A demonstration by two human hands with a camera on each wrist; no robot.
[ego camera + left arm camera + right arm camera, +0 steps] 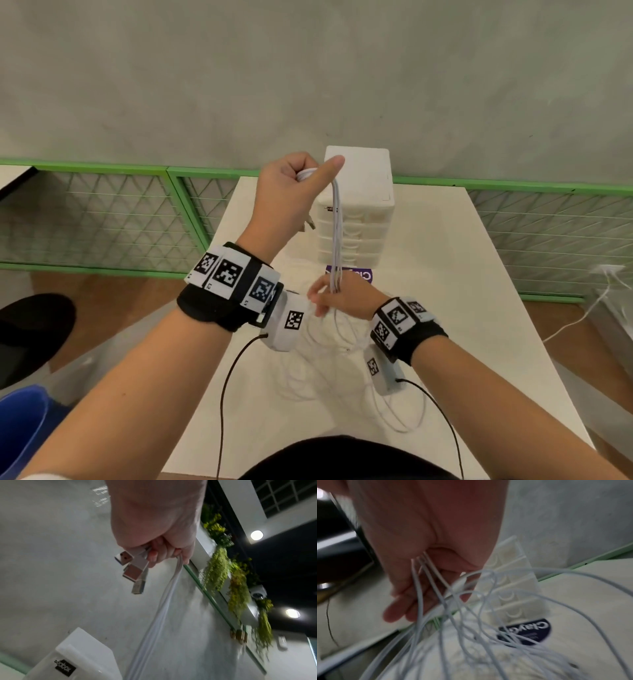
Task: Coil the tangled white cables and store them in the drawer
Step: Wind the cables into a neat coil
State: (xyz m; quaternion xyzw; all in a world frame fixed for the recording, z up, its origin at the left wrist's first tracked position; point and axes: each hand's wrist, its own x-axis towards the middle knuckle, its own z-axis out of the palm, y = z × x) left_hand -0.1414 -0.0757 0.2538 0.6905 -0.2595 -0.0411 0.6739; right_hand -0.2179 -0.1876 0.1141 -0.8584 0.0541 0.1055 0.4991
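Note:
My left hand [294,178] is raised above the table and grips the white cables [335,233] near their plug ends; several USB plugs [132,568] stick out of the fist [161,550]. The strands hang straight down to my right hand [337,294], which holds them low over the table. In the right wrist view the cables [426,574] run through the right hand's [426,566] fingers, and loose loops [505,615] spread out below. More tangled loops [342,359] lie on the white table [462,308]. A white drawer unit [358,205] stands behind, its drawers shut.
A purple label [359,274] lies on the table in front of the drawer unit. A green mesh fence [102,219] runs behind the table. A blue bin [20,428] and a black seat [30,332] are at the left. Another white cable [582,315] hangs at the right.

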